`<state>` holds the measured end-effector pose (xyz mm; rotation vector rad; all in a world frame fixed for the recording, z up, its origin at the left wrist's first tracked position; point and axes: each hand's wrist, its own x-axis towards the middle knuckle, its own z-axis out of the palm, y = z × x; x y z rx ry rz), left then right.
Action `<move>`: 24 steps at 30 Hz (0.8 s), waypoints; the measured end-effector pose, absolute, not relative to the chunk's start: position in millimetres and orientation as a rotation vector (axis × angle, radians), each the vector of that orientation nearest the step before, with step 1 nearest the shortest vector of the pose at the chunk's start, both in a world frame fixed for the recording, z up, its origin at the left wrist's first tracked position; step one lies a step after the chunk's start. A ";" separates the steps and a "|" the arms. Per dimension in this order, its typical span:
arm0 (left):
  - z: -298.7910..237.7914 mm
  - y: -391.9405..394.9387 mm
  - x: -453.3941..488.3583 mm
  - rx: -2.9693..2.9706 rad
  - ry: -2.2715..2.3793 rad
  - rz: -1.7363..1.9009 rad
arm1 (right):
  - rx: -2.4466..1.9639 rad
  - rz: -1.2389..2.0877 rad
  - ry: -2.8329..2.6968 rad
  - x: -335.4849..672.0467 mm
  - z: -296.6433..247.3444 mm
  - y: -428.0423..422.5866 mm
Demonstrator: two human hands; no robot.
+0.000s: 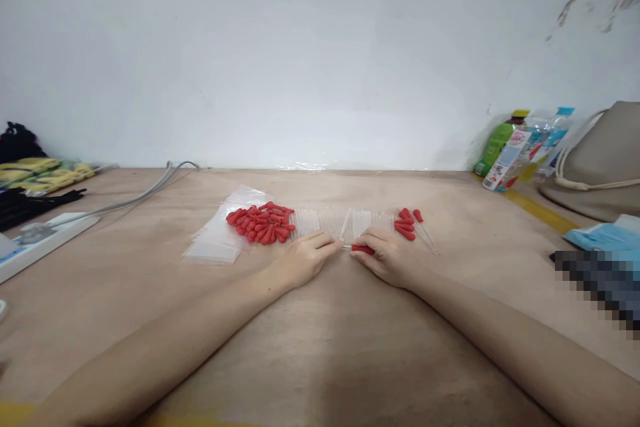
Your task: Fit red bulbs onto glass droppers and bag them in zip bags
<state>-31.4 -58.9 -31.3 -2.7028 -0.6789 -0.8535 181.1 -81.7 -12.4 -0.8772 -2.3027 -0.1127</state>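
My right hand is closed on a red rubber dropper bulb lying sideways. From the bulb's left end a thin glass tube runs to the fingertips of my left hand, which pinch it. How deep the tube sits in the bulb is too small to tell. Just beyond both hands lies a row of clear glass tubes. Left of the row is a heap of loose red bulbs. To the right, several red-bulbed droppers lie together, some with glass stems showing.
Clear plastic bags lie under and beside the heap. A white power strip with a grey cable is at left. Bottles, a grey bag, a blue packet and a dark pixelated object stand or lie at right.
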 end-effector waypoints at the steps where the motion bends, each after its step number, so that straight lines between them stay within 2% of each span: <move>1: -31.2 -58.9 -31.0 -2.697 -0.704 -0.914 | -0.893 -0.084 -2.270 181.7 -12.6 -80.3; 4: -29.3 -59.9 -30.4 -2.681 -0.794 -1.014 | -0.894 0.000 -2.211 185.6 -15.9 -74.1; 9: -25.4 -63.8 -32.9 -2.727 -0.911 -0.946 | -0.896 0.061 -2.236 191.0 -22.3 -70.1; 24: -29.9 -62.7 -33.0 -2.795 -0.877 -1.005 | -0.912 0.087 -2.288 182.7 -18.0 -78.6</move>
